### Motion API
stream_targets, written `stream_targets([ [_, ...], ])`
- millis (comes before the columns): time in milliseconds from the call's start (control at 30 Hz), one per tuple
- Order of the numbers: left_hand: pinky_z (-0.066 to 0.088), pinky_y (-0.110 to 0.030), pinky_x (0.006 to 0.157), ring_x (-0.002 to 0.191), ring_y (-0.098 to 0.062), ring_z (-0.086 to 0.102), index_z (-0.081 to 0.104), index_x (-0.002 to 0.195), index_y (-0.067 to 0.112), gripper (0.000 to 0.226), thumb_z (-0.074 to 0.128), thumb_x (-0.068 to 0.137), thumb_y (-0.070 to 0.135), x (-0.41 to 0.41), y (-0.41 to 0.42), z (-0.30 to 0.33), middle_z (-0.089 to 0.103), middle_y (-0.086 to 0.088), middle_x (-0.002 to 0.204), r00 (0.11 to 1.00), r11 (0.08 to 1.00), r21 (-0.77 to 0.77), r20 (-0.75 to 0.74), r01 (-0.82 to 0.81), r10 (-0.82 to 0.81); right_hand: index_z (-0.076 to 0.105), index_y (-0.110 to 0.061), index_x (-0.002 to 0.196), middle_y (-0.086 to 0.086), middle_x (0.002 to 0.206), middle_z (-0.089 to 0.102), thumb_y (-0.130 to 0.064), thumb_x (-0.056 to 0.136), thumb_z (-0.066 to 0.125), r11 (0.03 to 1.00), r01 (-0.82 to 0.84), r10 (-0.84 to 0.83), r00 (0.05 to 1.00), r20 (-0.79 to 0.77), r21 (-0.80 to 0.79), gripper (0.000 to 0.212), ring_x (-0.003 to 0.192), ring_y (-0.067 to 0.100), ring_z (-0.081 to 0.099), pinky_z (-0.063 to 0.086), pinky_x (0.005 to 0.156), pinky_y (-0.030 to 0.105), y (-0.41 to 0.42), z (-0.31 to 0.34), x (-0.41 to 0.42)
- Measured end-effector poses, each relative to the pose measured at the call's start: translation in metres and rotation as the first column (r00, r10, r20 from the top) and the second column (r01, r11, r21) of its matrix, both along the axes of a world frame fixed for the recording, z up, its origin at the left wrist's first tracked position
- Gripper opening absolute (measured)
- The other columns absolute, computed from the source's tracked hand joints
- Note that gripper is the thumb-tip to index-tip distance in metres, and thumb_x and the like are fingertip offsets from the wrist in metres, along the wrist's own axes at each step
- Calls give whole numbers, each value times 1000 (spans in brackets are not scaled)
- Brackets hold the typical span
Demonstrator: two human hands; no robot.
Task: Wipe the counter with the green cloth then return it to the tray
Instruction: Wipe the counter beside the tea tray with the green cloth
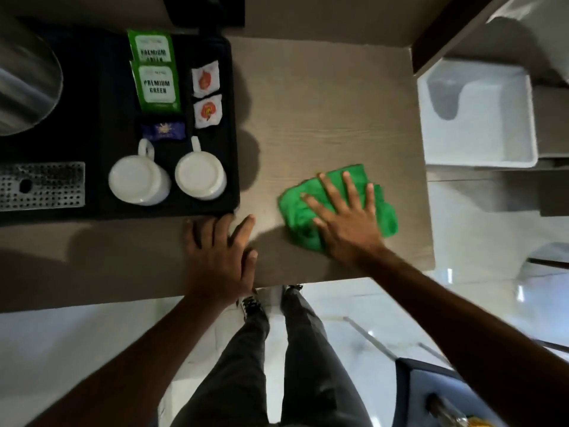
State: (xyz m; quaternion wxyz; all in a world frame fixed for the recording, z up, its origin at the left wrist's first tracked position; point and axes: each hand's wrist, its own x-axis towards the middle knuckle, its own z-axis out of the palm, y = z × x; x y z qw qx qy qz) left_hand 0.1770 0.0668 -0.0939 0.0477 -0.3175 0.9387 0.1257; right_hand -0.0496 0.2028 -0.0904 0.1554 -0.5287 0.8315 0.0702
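Note:
The green cloth [295, 211] lies bunched on the wooden counter [323, 118], right of centre near the front edge. My right hand [348, 217] presses flat on top of it with fingers spread. My left hand [220, 254] rests flat on the counter near the front edge, fingers apart, its fingertips close to the front right corner of the black tray [235, 149]. The tray sits on the left of the counter.
On the tray stand two upturned white cups [138, 180] [200, 175], green tea packets [157, 87], small white sachets [205, 80] and a blue sachet [163, 131]. A metal kettle [24, 84] and drip grate [41, 184] are far left. A white bin [480, 112] stands right of the counter.

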Motion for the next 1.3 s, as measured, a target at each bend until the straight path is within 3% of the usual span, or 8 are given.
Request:
stream_targets([
  [100,25,-70,112,121,-43,44,42,147,25,61,46,90,47,2,-1,-4,49,-18,138,1000,999,40,4,-9,9,18,-47,156,0,171,6,-52,96,17,981,194,-194,979,-63,-2,59,154,42,3,6,113,76,-27,0,-100],
  [200,24,-70,113,122,-42,43,42,147,27,61,45,90,48,1,0,-8,47,-17,138,1000,999,45,3,-17,17,17,-44,156,3,170,8,-50,98,23,840,538,-539,842,3,-73,59,154,45,-1,2,112,78,-107,0,-122],
  [400,20,-70,113,119,-39,43,40,147,25,62,44,89,48,-1,-3,-4,48,-16,138,999,1000,28,49,6,-8,19,-50,153,-5,170,11,-59,99,18,995,103,-103,995,4,-14,55,154,40,10,7,114,76,-18,-2,-25],
  [500,19,-69,113,119,-40,42,41,146,24,61,42,90,47,1,-1,-4,48,-16,137,1000,999,44,28,-2,0,18,-49,154,-2,170,9,-55,94,19,988,154,-154,986,-62,5,61,154,41,8,11,113,77,-17,-1,-106],
  [633,22,-70,112,118,-42,44,46,144,21,60,43,89,43,-2,5,-6,49,-16,137,1000,999,39,-24,-13,14,15,-44,157,4,171,5,-51,98,24,887,459,-459,888,0,-56,60,153,47,-4,1,113,77,-130,-5,-148],
  [833,32,-69,102,111,-45,47,56,137,16,58,42,88,42,-2,6,-9,55,-23,130,989,1000,-7,-145,-25,24,28,-48,151,-3,169,17,-54,97,28,995,58,-58,998,5,-79,54,154,41,12,6,114,76,-37,-5,-51],
  [1033,21,-65,112,113,-47,47,59,135,15,58,37,91,45,3,7,-8,56,-22,131,993,999,33,-110,-39,43,15,-46,156,-1,171,3,-51,99,20,897,439,-438,898,32,-52,57,154,44,-6,-4,112,78,-128,-4,-152],
  [1300,42,-67,98,112,-41,49,53,140,22,57,38,91,49,0,2,27,57,-17,132,999,990,135,24,-30,27,15,-49,155,-6,170,0,-59,96,17,976,216,-214,974,77,-8,60,155,38,-1,-3,116,70,-37,11,-46],
])
